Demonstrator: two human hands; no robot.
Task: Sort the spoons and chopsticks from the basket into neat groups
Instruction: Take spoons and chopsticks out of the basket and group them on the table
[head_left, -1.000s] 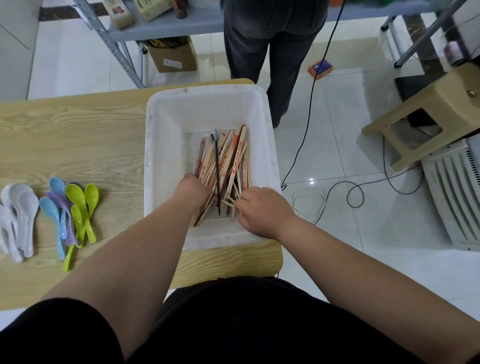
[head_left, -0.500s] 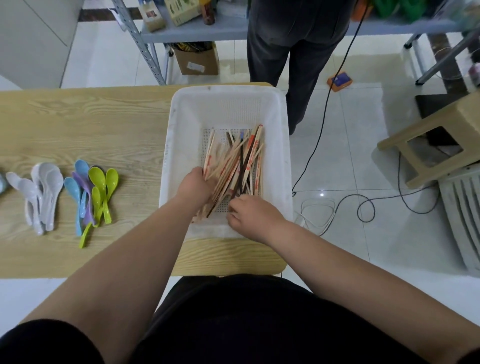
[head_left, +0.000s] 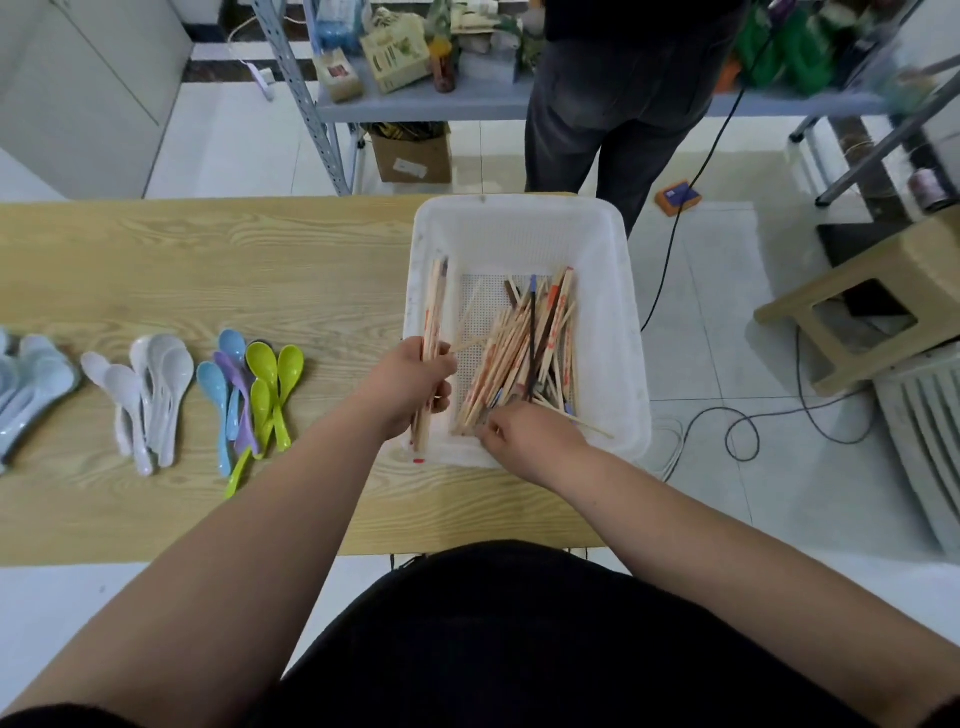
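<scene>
The basket (head_left: 519, 228) is white, its floor a fine grid of holes. The chopsticks (head_left: 506, 358) in it are pale wood with red print down the shafts; one dark stick (head_left: 531, 332) among them has a blue end. The table (head_left: 208, 270) is light yellowish wood with wavy darker grain. At nine o'clock from the basket lie lime-green spoons (head_left: 270, 374), then a purple spoon (head_left: 238, 387), sky-blue spoons (head_left: 214, 382), white spoons (head_left: 156, 384) and, outermost, pale grey-blue spoons (head_left: 36, 379). The floor (head_left: 701, 291) is glossy white tile. At three o'clock are a tan stool (head_left: 883, 291) and a black cable (head_left: 670, 249); at twelve o'clock, dark grey trousers (head_left: 597, 114).
</scene>
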